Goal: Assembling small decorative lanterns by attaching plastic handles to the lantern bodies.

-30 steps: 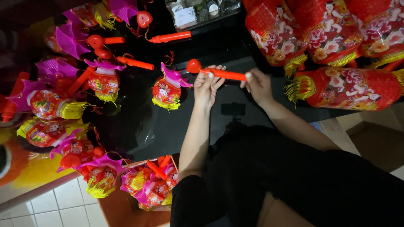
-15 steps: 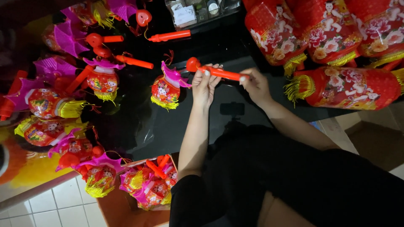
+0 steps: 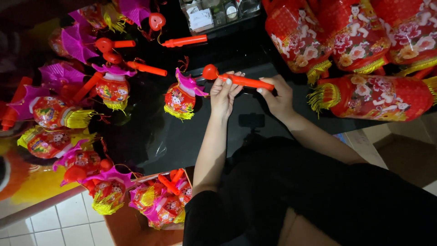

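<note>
The orange handle stick (image 3: 243, 81) is held level above the black desk (image 3: 191, 132), gripped at both ends. The left hand (image 3: 224, 93) closes its fingers (image 3: 229, 82) around the stick just behind the round knob end (image 3: 210, 71); the right hand (image 3: 278, 96) closes on the opposite, plain end. A small red lantern (image 3: 180, 98) with a magenta top and yellow fringe hangs just left of the knob end, apparently attached to it by a thin cord, though the cord is too fine to confirm. For a sound result, keep the stick horizontal, hold both grips firm without twisting, and let the lantern hang clear of the desk so the fringe does not catch. Further left of the stick, finished small lanterns (image 3: 109, 89) with orange sticks lie grouped on the desk. To the right of the stick, large red cylindrical lanterns (image 3: 373, 95) with floral print lie stacked. Below the stick, near the person's elbow, a box of small lanterns (image 3: 164, 200) stands on the floor.
</note>
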